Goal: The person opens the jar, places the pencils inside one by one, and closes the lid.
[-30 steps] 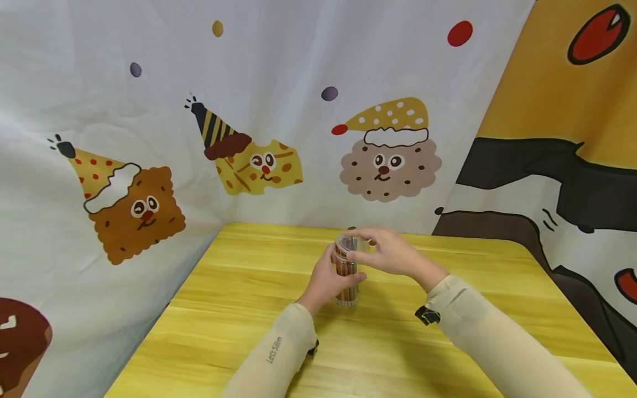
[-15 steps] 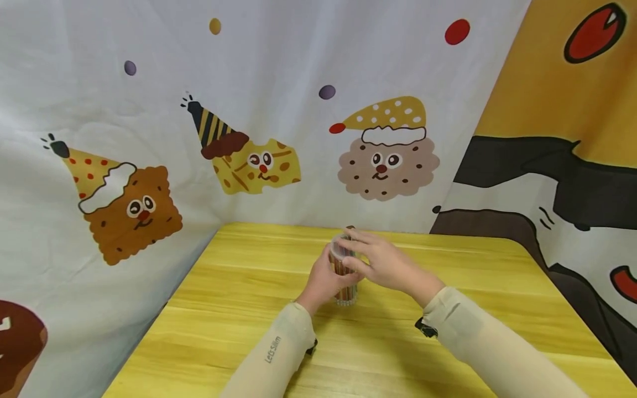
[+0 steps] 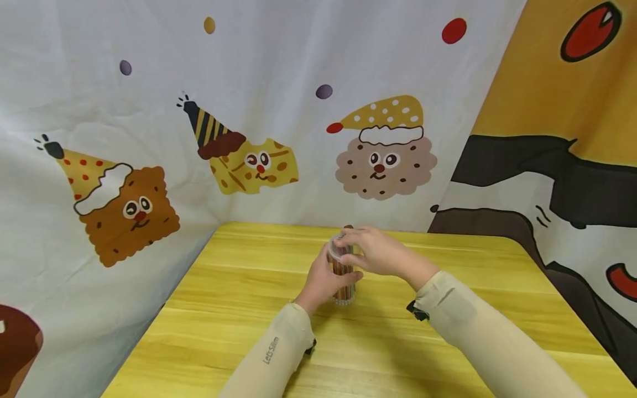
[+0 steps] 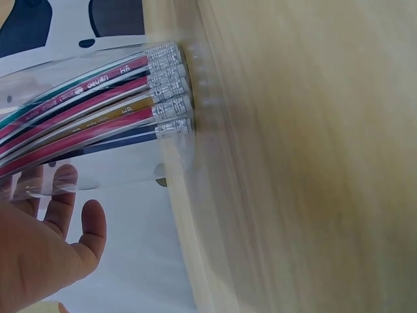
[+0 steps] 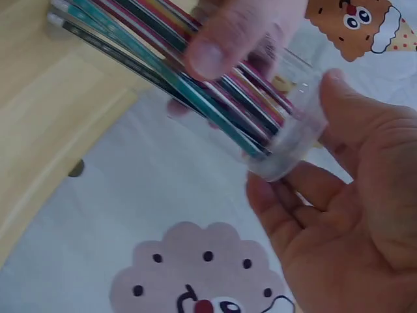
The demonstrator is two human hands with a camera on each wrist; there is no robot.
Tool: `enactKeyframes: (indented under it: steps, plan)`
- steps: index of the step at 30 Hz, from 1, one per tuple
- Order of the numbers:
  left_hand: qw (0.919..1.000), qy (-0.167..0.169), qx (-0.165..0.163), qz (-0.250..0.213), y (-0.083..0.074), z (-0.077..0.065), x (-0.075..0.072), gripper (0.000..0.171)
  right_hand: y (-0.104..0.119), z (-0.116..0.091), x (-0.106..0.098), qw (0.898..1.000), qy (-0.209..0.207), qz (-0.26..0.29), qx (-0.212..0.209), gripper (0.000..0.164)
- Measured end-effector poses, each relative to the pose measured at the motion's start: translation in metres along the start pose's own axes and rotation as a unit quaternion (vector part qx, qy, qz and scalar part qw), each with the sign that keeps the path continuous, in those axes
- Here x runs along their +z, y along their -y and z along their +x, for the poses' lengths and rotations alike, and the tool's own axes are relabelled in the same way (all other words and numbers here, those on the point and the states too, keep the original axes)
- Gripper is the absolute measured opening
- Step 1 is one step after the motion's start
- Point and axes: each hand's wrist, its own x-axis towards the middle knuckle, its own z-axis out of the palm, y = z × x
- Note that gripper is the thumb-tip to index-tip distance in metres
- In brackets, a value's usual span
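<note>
A clear plastic tube (image 3: 343, 290) stands upright near the back of the table, packed with pencils (image 4: 98, 111) in red, teal, gold and dark colours. Their metal-banded eraser ends point down at the tube's base. My left hand (image 3: 320, 280) grips the tube around its side, thumb across the front. At the top is a translucent lid (image 5: 290, 150), around which my right hand (image 3: 380, 251) curls its thumb and fingers. In the right wrist view, my left hand (image 5: 228, 42) wraps the tube below that lid.
The yellow wood-grain table (image 3: 224, 331) ends just behind the tube. Beyond it hangs a white cloth (image 3: 278, 61) printed with cartoon biscuits and cheese. A printed orange and black section (image 3: 572, 110) covers the right side.
The right hand's fingers flattened over the tube's top half a second ago and are now more bent around the lid. The left hand keeps its grip. The head view has shifted slightly.
</note>
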Motion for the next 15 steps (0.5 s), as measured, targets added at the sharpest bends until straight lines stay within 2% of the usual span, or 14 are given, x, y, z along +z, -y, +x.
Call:
enactKeyframes:
  steps: [4, 7, 11, 13, 15]
  plan:
    - [1.0, -0.004, 0.004, 0.008, -0.001, 0.0, -0.001, 0.092, 0.013, 0.009, -0.006, 0.998, 0.013, -0.011, 0.053, 0.04]
    - [1.0, -0.003, 0.003, 0.005, -0.003, -0.001, 0.0, 0.095, 0.023, 0.015, -0.003, 0.995, -0.003, -0.056, 0.087, 0.044]
    - [0.9999, -0.002, 0.002, -0.01, -0.004, -0.001, -0.001, 0.098, 0.026, 0.019, 0.001, 0.989, -0.025, -0.103, 0.103, 0.069]
    - [1.0, 0.001, 0.003, -0.007, -0.004, -0.001, -0.001, 0.097, 0.021, 0.018, -0.002, 0.992, -0.023, -0.069, 0.104, 0.083]
    - [1.0, 0.002, -0.001, -0.001, -0.004, -0.001, 0.0, 0.095, 0.01, 0.015, -0.007, 0.995, -0.012, -0.007, 0.1, 0.091]
